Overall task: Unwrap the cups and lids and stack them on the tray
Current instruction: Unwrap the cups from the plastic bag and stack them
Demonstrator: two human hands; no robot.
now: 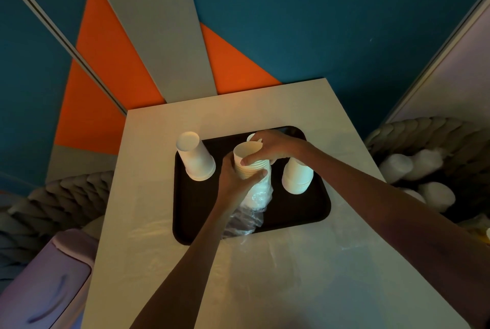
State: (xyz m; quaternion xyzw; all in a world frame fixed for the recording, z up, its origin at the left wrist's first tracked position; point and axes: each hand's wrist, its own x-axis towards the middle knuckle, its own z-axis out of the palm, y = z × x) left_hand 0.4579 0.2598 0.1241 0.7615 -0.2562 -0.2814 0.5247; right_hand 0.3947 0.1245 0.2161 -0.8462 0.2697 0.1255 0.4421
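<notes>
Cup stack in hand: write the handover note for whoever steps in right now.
Hands: left hand grips the held cup stack low; right hand grips its upper cups. The plastic wrap hangs bunched off its lower end, over the black tray.
Done: two upside-down cup stacks stand on the tray, left stack and right stack; another cup shows behind the right hand.
Left: free this stack, set it down; no lids on the tray. Some white items sit in the woven basket at right, unclear what.

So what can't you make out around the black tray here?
Head view:
Rear white paper cup: mostly hidden by right hand.
Held white cup stack: lower part covered by left hand and crumpled clear plastic wrap.
White rounded items in grey braided basket: too dim to identify.
</notes>
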